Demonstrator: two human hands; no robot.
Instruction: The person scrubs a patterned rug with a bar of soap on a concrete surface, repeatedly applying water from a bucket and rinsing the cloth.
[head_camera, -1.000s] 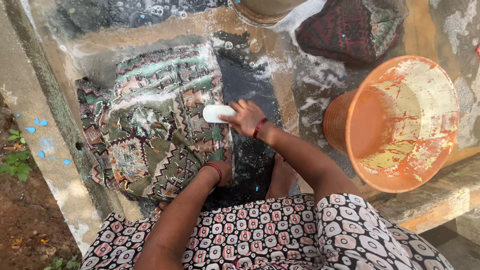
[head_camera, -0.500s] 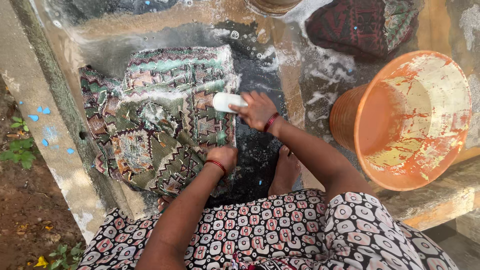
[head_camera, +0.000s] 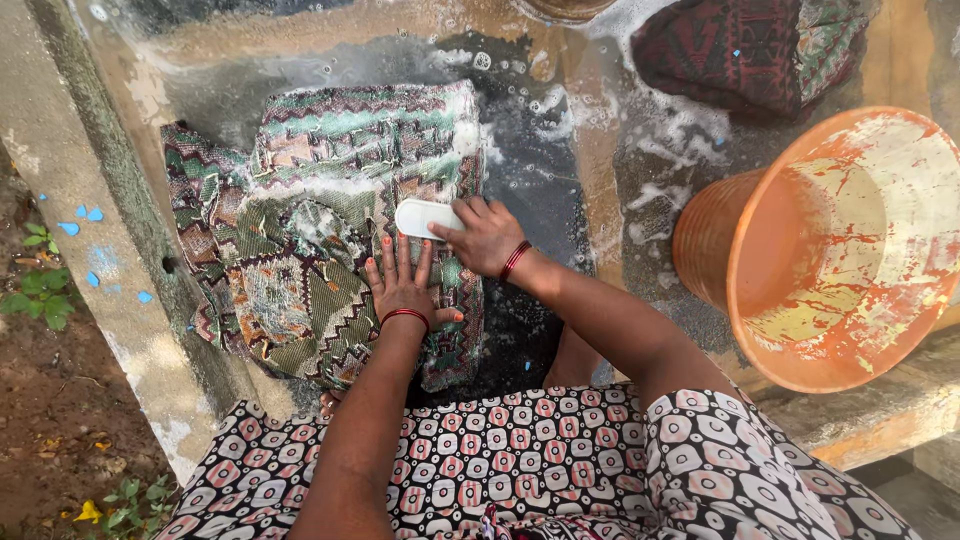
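A wet green and brown zigzag-patterned cloth lies spread on a soapy stone slab. My left hand rests flat on the cloth's near right part, fingers spread, a red bangle at the wrist. My right hand grips a white bar of soap and presses it onto the cloth just beyond my left hand's fingertips.
An orange plastic bucket lies tilted on its side at the right. A second dark red patterned cloth sits bunched at the top right. A concrete ledge borders the slab on the left, with soil and small plants beyond.
My left hand moved from the cloth's near edge up onto the cloth and opened flat. My right hand with the soap slid left along the cloth.
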